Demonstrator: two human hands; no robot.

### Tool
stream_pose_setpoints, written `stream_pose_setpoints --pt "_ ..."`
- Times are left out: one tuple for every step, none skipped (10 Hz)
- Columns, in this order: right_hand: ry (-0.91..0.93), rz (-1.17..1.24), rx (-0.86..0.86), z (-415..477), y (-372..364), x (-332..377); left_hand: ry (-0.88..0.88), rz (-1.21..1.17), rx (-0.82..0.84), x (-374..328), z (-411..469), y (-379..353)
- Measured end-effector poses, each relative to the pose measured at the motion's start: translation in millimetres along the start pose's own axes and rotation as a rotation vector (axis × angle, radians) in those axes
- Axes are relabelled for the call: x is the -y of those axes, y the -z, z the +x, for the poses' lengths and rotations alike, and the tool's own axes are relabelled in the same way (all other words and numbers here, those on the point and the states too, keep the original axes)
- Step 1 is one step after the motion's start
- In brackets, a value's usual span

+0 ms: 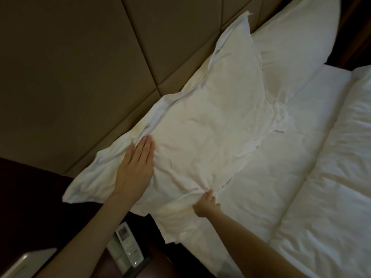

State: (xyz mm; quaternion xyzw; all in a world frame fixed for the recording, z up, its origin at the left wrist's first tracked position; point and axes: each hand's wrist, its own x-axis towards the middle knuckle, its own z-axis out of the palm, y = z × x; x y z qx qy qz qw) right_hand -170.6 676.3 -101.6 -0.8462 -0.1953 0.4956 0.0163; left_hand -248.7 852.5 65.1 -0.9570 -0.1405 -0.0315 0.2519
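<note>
A white pillow (210,125) in a creased case lies across the head of the bed, leaning against the padded headboard (80,67). My left hand (136,163) lies flat on its near left part, fingers straight and together, pressing the fabric. My right hand (206,205) pinches a bunch of the pillowcase at the pillow's near edge, and creases fan out from the grip. A second white pillow (301,37) lies behind it at the upper right.
A white duvet (321,177) with stitched panels covers the bed to the right. A dark bedside stand (50,207) sits at lower left, with a white remote control (128,243) in a holder beside the mattress edge. A pale box-like object (24,263) shows at the bottom left corner.
</note>
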Motion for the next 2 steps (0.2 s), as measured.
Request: stream_pose_setpoints --pt "-0.018 0.032 0.142 2.1 7.6 -23.7 -0.040 -0.059 -0.026 -2.4 7.5 12.5" --pt "0.070 0.070 0.091 1.6 25.8 -43.1 -0.050 -0.220 -0.028 -14.7 28.4 28.3"
